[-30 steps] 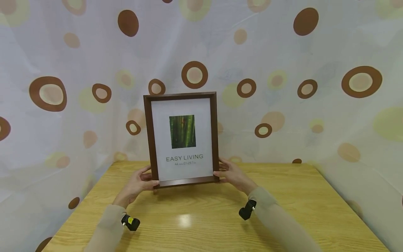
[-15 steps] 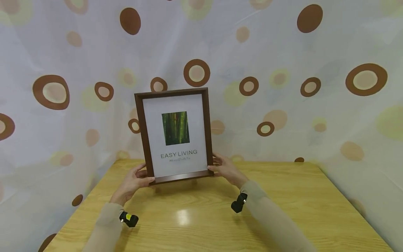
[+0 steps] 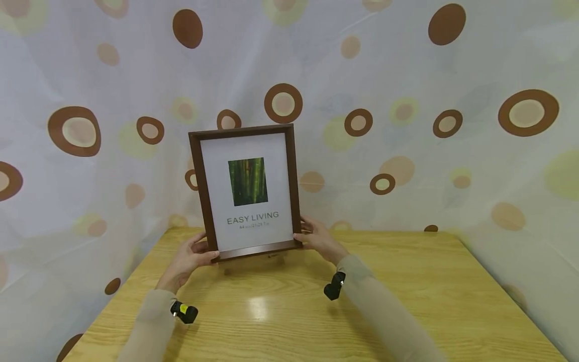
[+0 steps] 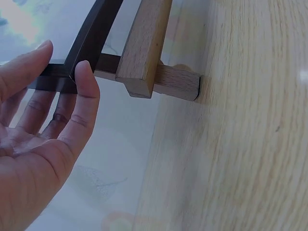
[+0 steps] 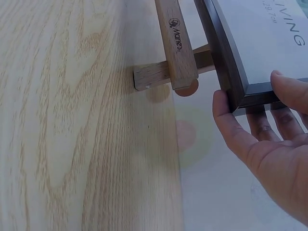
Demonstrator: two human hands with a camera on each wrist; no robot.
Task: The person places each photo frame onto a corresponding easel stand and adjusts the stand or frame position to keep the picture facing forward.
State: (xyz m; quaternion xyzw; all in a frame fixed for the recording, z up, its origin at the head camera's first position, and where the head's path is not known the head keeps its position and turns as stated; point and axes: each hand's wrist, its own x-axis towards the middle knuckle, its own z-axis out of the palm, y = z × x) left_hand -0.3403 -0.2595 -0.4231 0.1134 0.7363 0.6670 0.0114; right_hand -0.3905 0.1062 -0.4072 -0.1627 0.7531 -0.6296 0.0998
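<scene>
A dark brown picture frame (image 3: pixel 294 191), with a bamboo print and the words EASY LIVING, is held upright, slightly tilted, above the table. My left hand (image 3: pixel 189 261) grips its lower left corner, thumb in front and fingers behind. My right hand (image 3: pixel 322 240) holds the lower right corner in the same manner. Below the frame, a wooden tabletop easel stands on the table; its ledge (image 4: pixel 144 48) and foot (image 4: pixel 180 82) show in the left wrist view. The right wrist view shows lettering on the ledge (image 5: pixel 177 43), with a gap between it and the frame. The frame hides most of the easel.
The light wood table (image 3: pixel 289 311) reaches back to a pale curtain (image 3: pixel 407 65) printed with brown and yellow circles. A small black camera is strapped to each wrist (image 3: pixel 334 286).
Both hands have carried the picture frame to the left and slightly up in the view. Their grip on its lower corners stays the same. The head view has shifted a little.
</scene>
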